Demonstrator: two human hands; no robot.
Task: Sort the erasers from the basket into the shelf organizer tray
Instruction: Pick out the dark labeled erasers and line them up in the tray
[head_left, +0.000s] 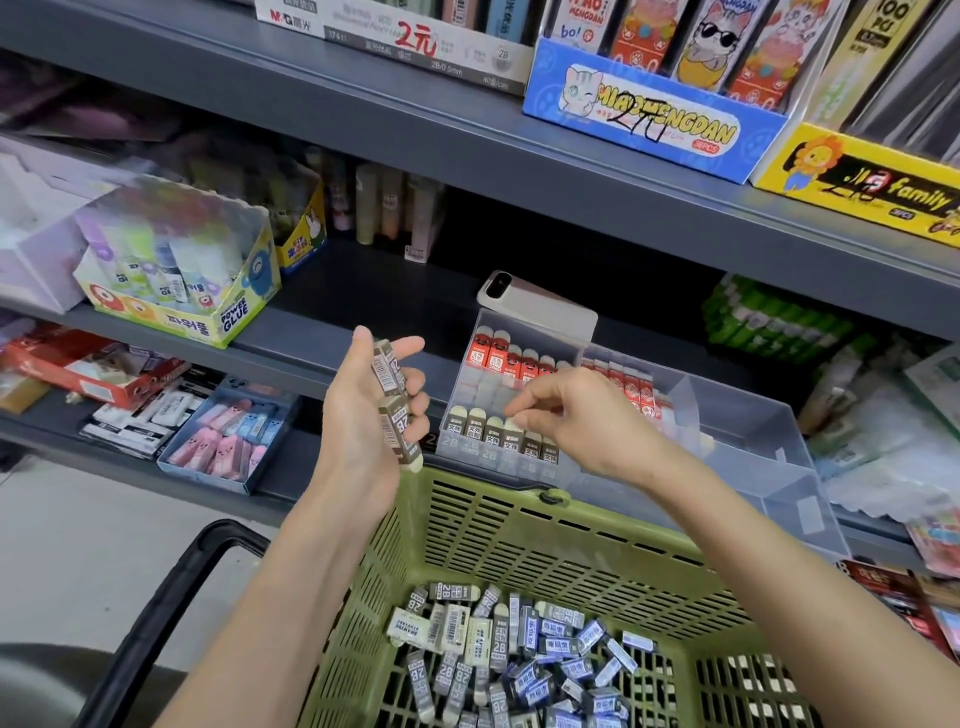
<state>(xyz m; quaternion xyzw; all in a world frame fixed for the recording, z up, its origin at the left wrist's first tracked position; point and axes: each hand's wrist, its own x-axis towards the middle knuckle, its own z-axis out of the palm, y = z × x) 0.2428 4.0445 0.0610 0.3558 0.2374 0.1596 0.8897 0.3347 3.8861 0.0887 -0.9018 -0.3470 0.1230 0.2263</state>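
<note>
With the green basket (467, 525) heaped, a 2B eraser (511, 429) is being pinched into the clear tray (753, 415) by the right hand (571, 410), spares (390, 373) being gripped by the left hand (356, 421).

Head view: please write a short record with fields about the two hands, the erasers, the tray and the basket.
left hand: raised above the basket, holds several brown 2B erasers
right hand: reaches into the tray, pinches the top of a front-row eraser
organizer tray: clear plastic, on the shelf; brown-sleeved row in front, red-sleeved erasers behind
basket: green, below both hands; loose erasers lie mixed on its bottom
</note>
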